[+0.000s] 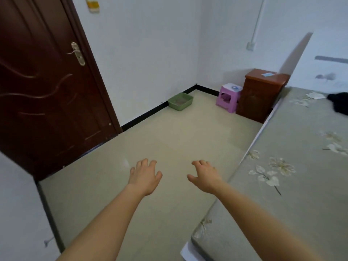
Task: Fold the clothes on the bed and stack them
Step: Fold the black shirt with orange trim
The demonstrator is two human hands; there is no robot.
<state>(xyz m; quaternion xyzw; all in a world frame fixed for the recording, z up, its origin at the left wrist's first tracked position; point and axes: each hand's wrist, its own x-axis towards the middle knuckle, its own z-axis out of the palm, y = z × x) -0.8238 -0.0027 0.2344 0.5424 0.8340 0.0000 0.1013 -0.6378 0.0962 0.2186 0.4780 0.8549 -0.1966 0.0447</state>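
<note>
The bed, covered in grey-green cloth with pale flowers, runs along the right side. At its far end a black garment lies crumpled, partly cut off by the frame edge, with a small white item beside it. My left hand and my right hand are stretched out over the beige floor, left of the bed, palms down with fingers spread. Both hold nothing and touch nothing.
A dark brown door stands at the left. A green tray sits by the far wall. A pink stool and a wooden nightstand stand at the head of the bed.
</note>
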